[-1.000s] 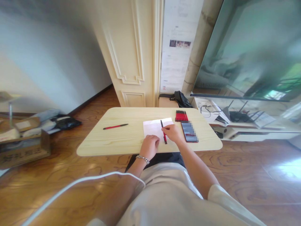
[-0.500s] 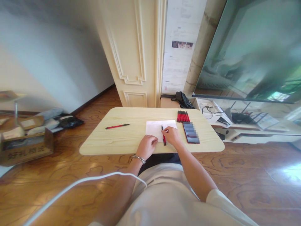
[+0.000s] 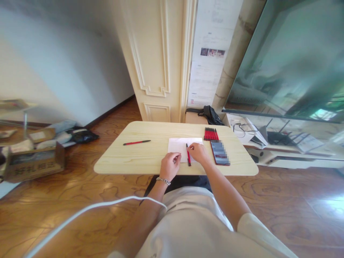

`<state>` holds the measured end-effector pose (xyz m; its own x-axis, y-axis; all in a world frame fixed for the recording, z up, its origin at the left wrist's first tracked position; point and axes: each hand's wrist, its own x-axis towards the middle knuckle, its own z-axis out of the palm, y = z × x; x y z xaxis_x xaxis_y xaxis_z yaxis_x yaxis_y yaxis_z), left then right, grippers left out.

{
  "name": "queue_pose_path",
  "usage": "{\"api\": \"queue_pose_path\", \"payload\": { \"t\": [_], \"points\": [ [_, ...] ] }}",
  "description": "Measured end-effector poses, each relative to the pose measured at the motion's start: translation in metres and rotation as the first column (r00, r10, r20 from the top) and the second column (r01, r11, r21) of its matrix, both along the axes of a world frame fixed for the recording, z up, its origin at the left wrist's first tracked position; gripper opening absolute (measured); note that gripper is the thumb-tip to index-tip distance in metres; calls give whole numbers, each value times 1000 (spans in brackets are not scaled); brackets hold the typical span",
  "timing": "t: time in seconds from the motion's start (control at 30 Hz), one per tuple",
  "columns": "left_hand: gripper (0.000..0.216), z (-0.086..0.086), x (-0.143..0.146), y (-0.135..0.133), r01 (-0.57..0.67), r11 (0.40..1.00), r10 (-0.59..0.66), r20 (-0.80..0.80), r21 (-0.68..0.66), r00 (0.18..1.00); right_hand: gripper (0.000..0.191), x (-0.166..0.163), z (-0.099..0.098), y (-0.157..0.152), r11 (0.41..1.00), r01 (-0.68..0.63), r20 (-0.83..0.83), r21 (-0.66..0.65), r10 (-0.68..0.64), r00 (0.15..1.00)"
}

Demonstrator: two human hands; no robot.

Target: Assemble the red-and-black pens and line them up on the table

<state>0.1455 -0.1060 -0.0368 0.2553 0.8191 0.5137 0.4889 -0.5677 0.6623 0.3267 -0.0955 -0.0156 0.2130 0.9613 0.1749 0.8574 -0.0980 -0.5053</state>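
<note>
A white sheet of paper [image 3: 179,144] lies on a light wooden table [image 3: 139,157]. My right hand [image 3: 198,152] pinches a red and black pen [image 3: 188,155] whose tip rests on the sheet. My left hand [image 3: 169,165], with a bracelet at the wrist, lies on the sheet's near left corner with its fingers curled. To the right of my right hand lies a phone [image 3: 220,153], and beyond it a row of several red and black pens [image 3: 210,134]. One more red and black pen [image 3: 137,142] lies alone on the table's left part.
A white cable [image 3: 80,213] crosses my lap. On the floor at the left stand a cardboard box [image 3: 33,165] and bags. A black bag [image 3: 208,114] sits behind the table. A large screen [image 3: 290,61] and a low white shelf [image 3: 290,150] fill the right.
The view has shifted slightly to the left and up. My left hand's fingers have curled a little more on the paper. My right hand stays on the pen.
</note>
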Motion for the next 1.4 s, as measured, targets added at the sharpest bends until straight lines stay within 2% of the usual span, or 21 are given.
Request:
{"api": "queue_pose_path", "payload": {
  "t": [0.13, 0.27, 0.37, 0.47, 0.53, 0.6, 0.67, 0.73, 0.83, 1.03, 1.1, 1.17, 1.23, 1.33, 1.4],
  "points": [
    [18, -1, 0, 1, 4, 1000, -3, 24, -12, 1000, 40, -10, 2, 17, 990, 60, 116, -130, -45, 992],
    [19, 0, -1, 1, 8, 1000, -7, 33, -21, 999, 35, -10, 4, 22, 977, 85, 137, -197, -59, 989],
    [19, 4, -1, -1, 0, 999, 4, 67, -50, 998, 30, -7, 8, 21, 987, 59, 62, -148, -51, 997],
    [22, 11, 2, -5, 17, 993, 1, 156, -119, 988, 34, -7, 11, 14, 1000, -27, -188, 10, 28, 982],
    [25, 15, 8, -7, 86, 977, -34, 255, -197, 966, 35, -11, 12, 4, 988, -86, -411, 131, 133, 902],
    [30, 17, 16, -9, 195, 940, -80, 376, -279, 923, 34, -18, 12, -7, 969, -113, -595, 218, 224, 772],
    [35, 18, 23, -10, 318, 885, -121, 492, -340, 862, 34, -24, 11, -19, 963, -117, -722, 242, 260, 642],
    [38, 17, 29, -11, 426, 817, -136, 587, -389, 798, 34, -27, 10, -28, 968, -121, -793, 222, 251, 555],
    [38, 15, 35, -16, 487, 749, -82, 666, -449, 741, 33, -27, 12, -33, 974, -71, -815, 217, 220, 536],
    [34, 10, 45, -23, 391, 813, -5, 666, -431, 746, 38, -33, 19, -31, 960, 76, -799, 270, 179, 573],
    [33, 7, 47, -25, 382, 811, 12, 665, -444, 747, 39, -38, 19, -32, 962, 100, -790, 253, 146, 596],
    [32, 6, 47, -26, 396, 787, 36, 676, -473, 736, 40, -42, 17, -34, 966, 110, -802, 233, 127, 584],
    [32, 5, 47, -28, 440, 744, 66, 710, -503, 701, 41, -45, 14, -36, 970, 110, -846, 215, 129, 518],
    [33, 7, 45, -31, 541, 668, 95, 779, -511, 620, 42, -45, 10, -37, 978, 84, -918, 189, 145, 369],
    [33, 7, 45, -32, 588, 647, 85, 813, -485, 577, 46, -43, 8, -36, 984, 33, -942, 174, 156, 297]
  ]
}}
